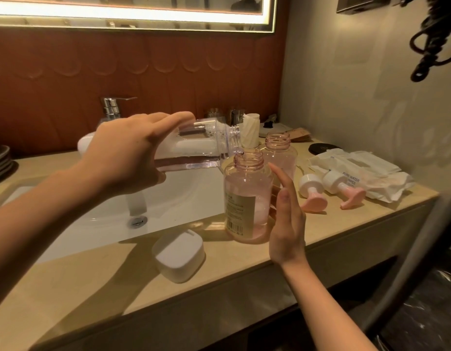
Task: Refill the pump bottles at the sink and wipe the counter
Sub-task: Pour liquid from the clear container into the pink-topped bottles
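1. Closest of all, a white box (pixel 179 254) sits on the counter (pixel 93 295), below and left of the right hand's fingers.
2. The right hand (pixel 286 224) stands on its edge with its fingers (pixel 282 178) straight and together, holding nothing. They are just beside the pink bottle (pixel 247 198). I cannot tell if they touch it. I think they are there to stop it from tipping.
3. The pink bottle stands up with no top on, so soap can go in. It looks almost empty.
4. The left hand (pixel 133 153) wraps its fingers (pixel 174 120) around a clear bottle (pixel 194 148). It is tipped on its side, its mouth right at the pink bottle's mouth, to pour. It hangs over the sink (pixel 168 193), which would catch drips.
5. Just past the right fingers, a second pink bottle (pixel 280 153) waits, open too.
6. Right of those fingers, two pump tops (pixel 314 193) lie on the counter, taken off for filling.
7. Farther right is a wipes pack (pixel 358 168), likely for wiping up.
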